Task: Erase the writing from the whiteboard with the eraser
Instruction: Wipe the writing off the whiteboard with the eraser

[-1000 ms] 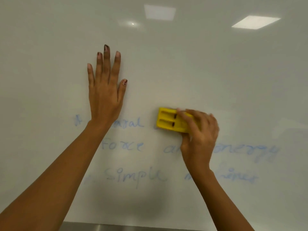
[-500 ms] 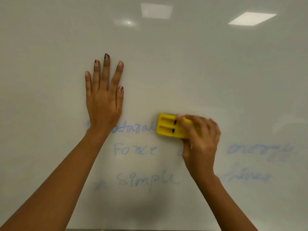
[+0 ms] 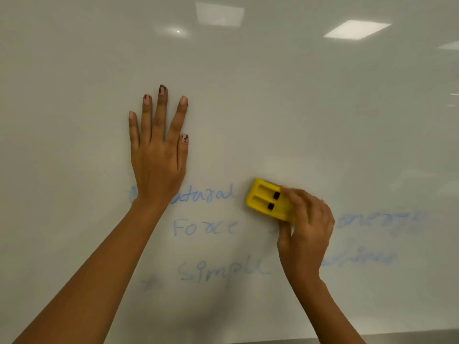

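Observation:
A glossy whiteboard [image 3: 298, 108] fills the view. Faint blue writing [image 3: 206, 227] runs in three lines across its lower half: "natural", "Force", "Simple", with smeared words at the right. My right hand [image 3: 305, 232] grips a yellow eraser [image 3: 265, 199] against the board, just right of the word "natural". My left hand [image 3: 159, 155] lies flat on the board with straight fingers, up and to the left of the eraser, covering the start of the top line.
A grey ledge [image 3: 409, 337] shows along the board's bottom edge at the lower right. Ceiling lights [image 3: 357, 29] reflect in the upper part of the board.
The eraser and my right hand have stayed at the right end of the top line. The view has shifted, so the writing sits further right and lower. My left hand stays flat on the board.

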